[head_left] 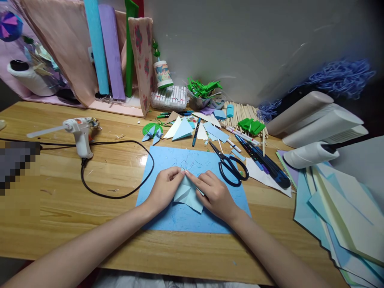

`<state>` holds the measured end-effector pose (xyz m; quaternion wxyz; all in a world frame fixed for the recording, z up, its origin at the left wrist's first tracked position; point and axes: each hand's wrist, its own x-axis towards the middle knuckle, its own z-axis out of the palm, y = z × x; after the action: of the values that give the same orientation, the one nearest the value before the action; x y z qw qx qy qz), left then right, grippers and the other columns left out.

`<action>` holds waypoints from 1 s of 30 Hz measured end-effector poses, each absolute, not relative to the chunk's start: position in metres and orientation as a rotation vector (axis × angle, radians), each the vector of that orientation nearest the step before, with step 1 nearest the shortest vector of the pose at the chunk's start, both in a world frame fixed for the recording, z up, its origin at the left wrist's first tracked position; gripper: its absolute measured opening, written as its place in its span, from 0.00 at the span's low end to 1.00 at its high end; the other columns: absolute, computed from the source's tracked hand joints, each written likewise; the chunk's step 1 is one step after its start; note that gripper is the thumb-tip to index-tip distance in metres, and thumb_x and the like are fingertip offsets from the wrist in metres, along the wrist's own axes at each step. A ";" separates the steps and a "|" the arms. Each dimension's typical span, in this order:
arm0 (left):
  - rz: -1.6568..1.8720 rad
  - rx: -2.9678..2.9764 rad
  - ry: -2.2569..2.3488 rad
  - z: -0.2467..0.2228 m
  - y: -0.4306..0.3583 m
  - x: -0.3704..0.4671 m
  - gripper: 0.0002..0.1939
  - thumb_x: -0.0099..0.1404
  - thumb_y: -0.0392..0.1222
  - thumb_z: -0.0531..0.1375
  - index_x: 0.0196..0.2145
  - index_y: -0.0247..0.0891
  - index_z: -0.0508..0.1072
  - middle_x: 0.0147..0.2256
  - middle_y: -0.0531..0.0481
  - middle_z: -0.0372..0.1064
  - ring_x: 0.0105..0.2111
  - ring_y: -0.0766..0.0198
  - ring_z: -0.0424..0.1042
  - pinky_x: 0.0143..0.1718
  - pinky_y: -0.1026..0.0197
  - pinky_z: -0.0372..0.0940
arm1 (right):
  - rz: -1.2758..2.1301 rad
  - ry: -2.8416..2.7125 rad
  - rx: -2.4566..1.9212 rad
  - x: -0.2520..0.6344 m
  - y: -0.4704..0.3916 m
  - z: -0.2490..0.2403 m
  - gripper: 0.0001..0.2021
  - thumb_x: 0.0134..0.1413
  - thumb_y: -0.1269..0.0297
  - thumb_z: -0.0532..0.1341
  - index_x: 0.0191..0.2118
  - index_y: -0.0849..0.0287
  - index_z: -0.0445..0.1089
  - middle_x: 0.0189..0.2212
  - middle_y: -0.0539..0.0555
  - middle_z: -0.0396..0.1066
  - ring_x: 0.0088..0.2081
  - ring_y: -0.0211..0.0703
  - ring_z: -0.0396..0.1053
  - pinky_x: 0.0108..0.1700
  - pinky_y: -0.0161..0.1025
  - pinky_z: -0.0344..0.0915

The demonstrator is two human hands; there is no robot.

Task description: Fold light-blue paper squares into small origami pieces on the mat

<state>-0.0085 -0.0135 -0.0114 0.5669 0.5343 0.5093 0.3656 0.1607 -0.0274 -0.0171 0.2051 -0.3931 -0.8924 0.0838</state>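
Observation:
A creased, light blue piece of paper [188,197] lies over a larger blue sheet [168,218] on the wooden table. My left hand [166,186] pinches the paper's upper left edge between thumb and fingers. On the other side, my right hand [214,194] grips the same paper, its index finger reaching to the top point where both hands meet. Fold lines fan across the paper's visible lower part, while my fingers hide its upper edges. Black-handled scissors [231,168] rest at the blue sheet's upper right corner, beyond my right hand.
A white glue gun [79,136] stands at left, its black cable [120,197] looping toward the blue sheet. Paper scraps [182,130], pens and a black cutter [274,172] lie behind my hands. Stacked coloured paper [345,208] sits at right. A marker box [171,98] is against the wall.

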 end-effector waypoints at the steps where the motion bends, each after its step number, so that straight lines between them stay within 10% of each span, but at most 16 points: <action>1: 0.860 1.260 1.197 -0.011 -0.013 -0.009 0.15 0.60 0.46 0.51 0.20 0.36 0.60 0.19 0.58 0.49 0.22 0.70 0.50 0.24 0.67 0.49 | 0.219 -2.494 -1.094 0.161 -0.028 -0.017 0.22 0.56 0.72 0.49 0.58 0.66 0.54 0.29 0.56 0.65 0.33 0.45 0.56 0.34 0.42 0.62; 30: 0.844 1.039 1.167 -0.007 -0.010 -0.014 0.12 0.55 0.45 0.56 0.21 0.34 0.68 0.21 0.55 0.59 0.24 0.69 0.60 0.29 0.66 0.59 | 0.056 -2.530 -0.920 0.163 -0.028 -0.007 0.20 0.55 0.76 0.51 0.54 0.67 0.58 0.46 0.63 0.66 0.48 0.48 0.61 0.47 0.46 0.66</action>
<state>-0.0135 -0.0098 -0.0073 0.6312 0.4537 0.5098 0.3686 0.1628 -0.0276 -0.0067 0.2225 -0.3330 -0.9161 0.0204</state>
